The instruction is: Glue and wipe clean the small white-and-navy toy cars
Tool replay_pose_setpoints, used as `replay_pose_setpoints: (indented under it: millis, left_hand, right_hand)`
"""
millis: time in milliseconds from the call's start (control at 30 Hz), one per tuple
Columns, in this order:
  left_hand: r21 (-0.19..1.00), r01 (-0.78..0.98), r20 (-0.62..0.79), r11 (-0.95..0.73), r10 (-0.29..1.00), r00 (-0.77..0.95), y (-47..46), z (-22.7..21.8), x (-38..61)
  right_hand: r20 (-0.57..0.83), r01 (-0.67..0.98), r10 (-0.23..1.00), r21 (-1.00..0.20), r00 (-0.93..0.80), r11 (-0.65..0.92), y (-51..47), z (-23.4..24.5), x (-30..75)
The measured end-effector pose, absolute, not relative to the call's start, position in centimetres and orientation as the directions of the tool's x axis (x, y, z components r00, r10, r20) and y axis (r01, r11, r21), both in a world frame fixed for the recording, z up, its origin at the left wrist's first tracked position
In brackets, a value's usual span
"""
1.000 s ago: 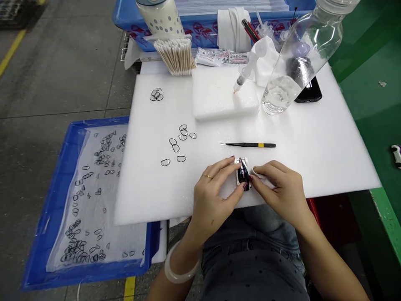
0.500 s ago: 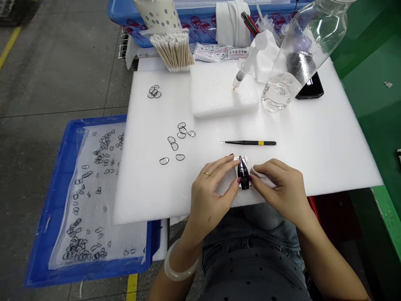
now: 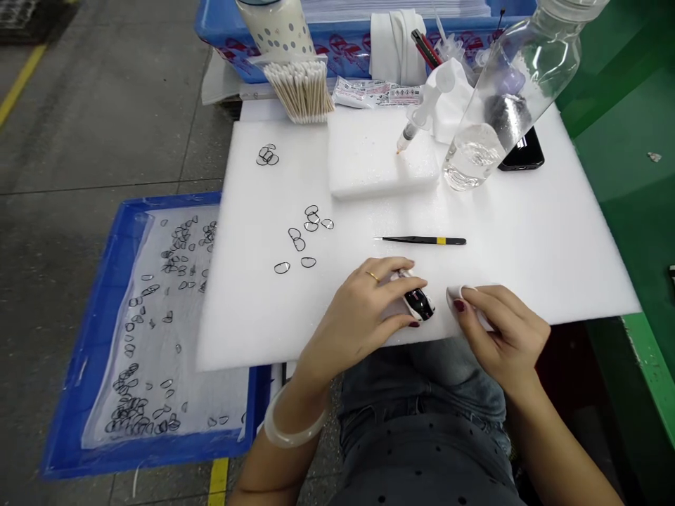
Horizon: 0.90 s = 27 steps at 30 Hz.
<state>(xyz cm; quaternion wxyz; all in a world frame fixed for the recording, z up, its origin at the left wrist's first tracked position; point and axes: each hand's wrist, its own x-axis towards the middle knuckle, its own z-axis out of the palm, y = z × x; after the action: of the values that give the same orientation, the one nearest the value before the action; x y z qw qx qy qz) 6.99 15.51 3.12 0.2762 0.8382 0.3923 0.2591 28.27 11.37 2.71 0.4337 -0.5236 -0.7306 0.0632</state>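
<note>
My left hand point(image 3: 374, 299) is closed around a small glossy black and white piece point(image 3: 420, 303), tilted at the near edge of the white foam board point(image 3: 237, 309). To its right, my right hand point(image 3: 500, 327) pinches a folded white cloth point(image 3: 458, 295), apart from the piece. Black tweezers point(image 3: 422, 240) with a yellow band lie just beyond both hands. Several thin black rings point(image 3: 309, 262) are scattered on the board to the left, with a small cluster of rings point(image 3: 267, 155) farther back.
A foam block point(image 3: 382, 154) stands behind the tweezers with a syringe point(image 3: 414, 128) on it. Right of it are a glass bottle point(image 3: 472, 165) of clear liquid and a phone point(image 3: 524, 154). Cotton swabs point(image 3: 300, 91) stand at the back. A blue tray point(image 3: 79, 351) of rings sits lower left.
My right hand has drawn away to the right with the white cloth, off the black and white piece. My left hand has turned the piece so that it tilts.
</note>
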Motion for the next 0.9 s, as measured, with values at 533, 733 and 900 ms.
replay_pose_setpoints:
  millis: [533,733,900]
  left_hand:
    - [0.713,0.523,0.287,-0.467,0.875,0.390,15.0,2.2,7.4]
    - [0.703,0.529,0.295,-0.476,0.871,0.391,15.0,2.1,7.4]
    - [0.704,0.527,0.299,-0.476,0.872,0.388,14.9,2.1,7.4]
  right_hand:
    - [0.501,0.863,0.843,-0.320,-0.196,0.391,11.7,2.0,26.1]
    - [0.341,0.851,0.933,-0.451,-0.113,0.268,15.1,4.3,28.7]
    - [0.488,0.945,0.865,-0.212,-0.119,0.249,14.8,5.2,31.2]
